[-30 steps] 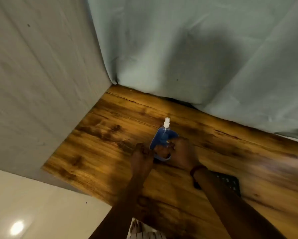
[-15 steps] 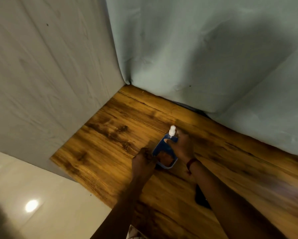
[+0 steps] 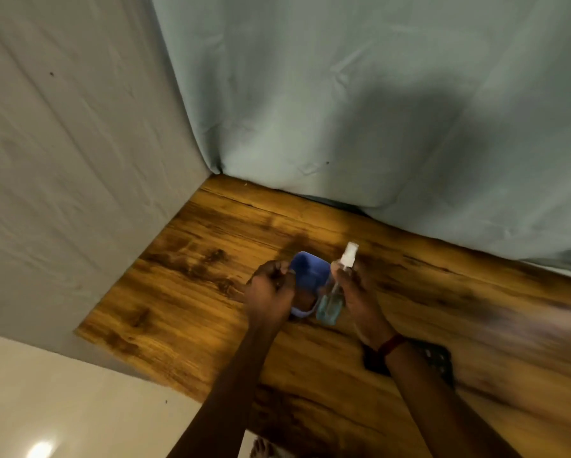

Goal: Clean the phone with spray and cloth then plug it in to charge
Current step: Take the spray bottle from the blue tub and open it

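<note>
Your left hand [image 3: 271, 292] grips the phone [image 3: 310, 272], fingers curled round it; your right hand [image 3: 357, 295] wraps the bottle [image 3: 330, 302] beside it, over the worktop [image 3: 195, 292].

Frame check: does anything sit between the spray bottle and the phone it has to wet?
Nothing visible does. The right hand holds the spray bottle right beside the phone; the left hand grips the phone's left edge, leaving its blue face bare. Which way the nozzle faces is unclear.
</note>
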